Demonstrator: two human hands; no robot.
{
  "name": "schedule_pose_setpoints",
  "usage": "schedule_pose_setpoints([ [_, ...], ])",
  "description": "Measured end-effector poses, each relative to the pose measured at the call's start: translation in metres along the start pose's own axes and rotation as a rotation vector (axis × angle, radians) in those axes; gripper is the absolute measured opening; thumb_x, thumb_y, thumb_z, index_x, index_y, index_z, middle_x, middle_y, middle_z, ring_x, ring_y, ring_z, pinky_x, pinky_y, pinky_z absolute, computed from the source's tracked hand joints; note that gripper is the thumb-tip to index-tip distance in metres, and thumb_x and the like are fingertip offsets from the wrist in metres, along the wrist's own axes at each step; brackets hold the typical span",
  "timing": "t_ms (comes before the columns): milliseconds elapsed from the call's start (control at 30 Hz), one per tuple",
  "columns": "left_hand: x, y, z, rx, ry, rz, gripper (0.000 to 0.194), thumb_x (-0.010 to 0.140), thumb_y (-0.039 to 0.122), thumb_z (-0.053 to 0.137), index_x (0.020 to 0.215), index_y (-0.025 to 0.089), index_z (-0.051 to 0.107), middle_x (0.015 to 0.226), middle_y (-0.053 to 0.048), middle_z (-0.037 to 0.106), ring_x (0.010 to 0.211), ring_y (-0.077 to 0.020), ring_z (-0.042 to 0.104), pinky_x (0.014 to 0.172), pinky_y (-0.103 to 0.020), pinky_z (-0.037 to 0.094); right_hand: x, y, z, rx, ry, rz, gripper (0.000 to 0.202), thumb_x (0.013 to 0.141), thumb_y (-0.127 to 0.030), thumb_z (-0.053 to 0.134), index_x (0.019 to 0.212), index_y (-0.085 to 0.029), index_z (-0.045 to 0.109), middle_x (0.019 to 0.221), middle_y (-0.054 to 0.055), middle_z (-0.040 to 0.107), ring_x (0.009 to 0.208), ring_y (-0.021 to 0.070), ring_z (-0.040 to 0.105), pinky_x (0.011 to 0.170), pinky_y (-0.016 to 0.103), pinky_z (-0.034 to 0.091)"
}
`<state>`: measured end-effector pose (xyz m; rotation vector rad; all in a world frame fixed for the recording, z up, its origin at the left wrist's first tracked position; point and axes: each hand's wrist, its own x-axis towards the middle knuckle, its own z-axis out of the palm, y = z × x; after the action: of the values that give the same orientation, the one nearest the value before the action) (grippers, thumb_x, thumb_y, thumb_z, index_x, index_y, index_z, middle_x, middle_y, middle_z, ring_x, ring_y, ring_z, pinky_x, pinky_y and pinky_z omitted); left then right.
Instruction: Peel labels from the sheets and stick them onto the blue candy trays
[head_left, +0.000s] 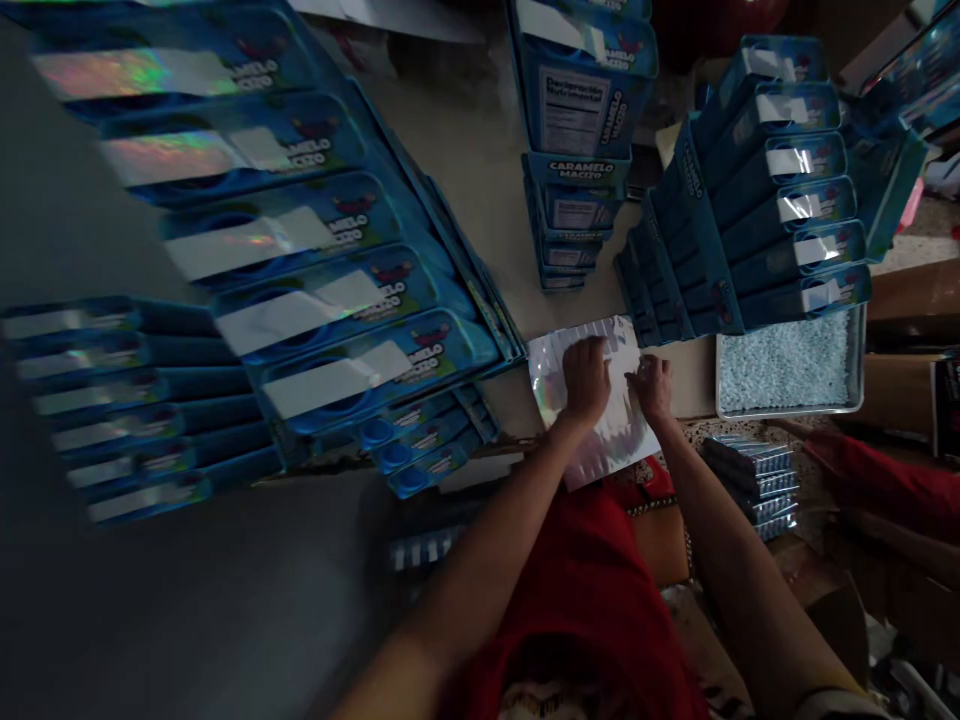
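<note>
A shiny silvery sheet of strip stickers (611,440) lies at the table's front edge, close against my body. My left hand (586,382) is on its upper part, fingers bent together and closed against it. At the sheet's right side my right hand (654,388) is closed in a pinch, thumb and forefinger meeting at its edge. Whether a single strip is between those fingertips is too small to make out. Blue candy boxes (360,370) with pale strips across their ends are stacked left of the sheet.
More blue boxes (780,200) rise in a stack at the right, and others (577,190) stand behind the sheet. A metal tray (859,360) of small pale-blue pieces is at the right. Silvery packs (754,480) are piled below it. Another person's red sleeve (885,480) shows at far right.
</note>
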<state>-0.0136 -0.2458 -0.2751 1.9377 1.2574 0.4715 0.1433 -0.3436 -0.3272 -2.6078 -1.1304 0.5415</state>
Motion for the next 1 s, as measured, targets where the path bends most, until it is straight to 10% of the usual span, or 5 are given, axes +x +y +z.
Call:
schedule_pose_setpoints([
  [200,0.101,-0.024,0.028,0.171,-0.176,-0.141,0.02,0.089,0.017,0.074,0.108,0.011,0.073,0.115,-0.02,0.07,0.116,-0.0345,0.061,0.102,-0.046,0.044,0.006,0.008,-0.004,-0.006,-0.053,-0.04,0.061,0.081,-0.031,0.087,0.135,-0.021,0.06,0.129,0.013,0.06,0.118,0.028,0.058,0.098,0.04,0.051],
  [367,0.083,-0.036,0.021,0.075,-0.224,-0.095,0.013,0.093,0.025,0.069,0.09,0.017,0.079,0.104,-0.017,0.074,0.108,-0.0329,0.067,0.096,-0.043,0.05,-0.001,-0.004,-0.019,-0.071,-0.12,-0.118,0.049,0.09,-0.031,0.08,0.134,-0.018,0.063,0.124,0.014,0.065,0.114,0.0293,0.058,0.097,0.043,0.051],
  [600,0.063,-0.032,-0.007,-0.231,-0.11,-0.021,0.042,0.099,0.025,0.059,0.14,0.023,0.067,0.131,-0.011,0.075,0.118,-0.0275,0.071,0.104,-0.039,0.052,-0.016,-0.052,-0.055,-0.095,0.041,-0.345,0.041,0.104,-0.026,0.052,0.143,-0.013,0.061,0.129,0.02,0.065,0.117,0.034,0.054,0.106,0.053,0.045],
  [1000,0.056,-0.021,-0.016,-0.181,-0.08,-0.008,0.029,0.101,0.031,0.056,0.108,0.022,0.083,0.1,-0.009,0.077,0.096,-0.0232,0.07,0.091,-0.034,0.052,0.031,-0.105,-0.086,-0.103,-0.074,-0.615,0.051,0.101,-0.008,0.038,0.142,-0.017,0.066,0.14,0.017,0.065,0.126,0.0315,0.058,0.111,0.048,0.048],
])
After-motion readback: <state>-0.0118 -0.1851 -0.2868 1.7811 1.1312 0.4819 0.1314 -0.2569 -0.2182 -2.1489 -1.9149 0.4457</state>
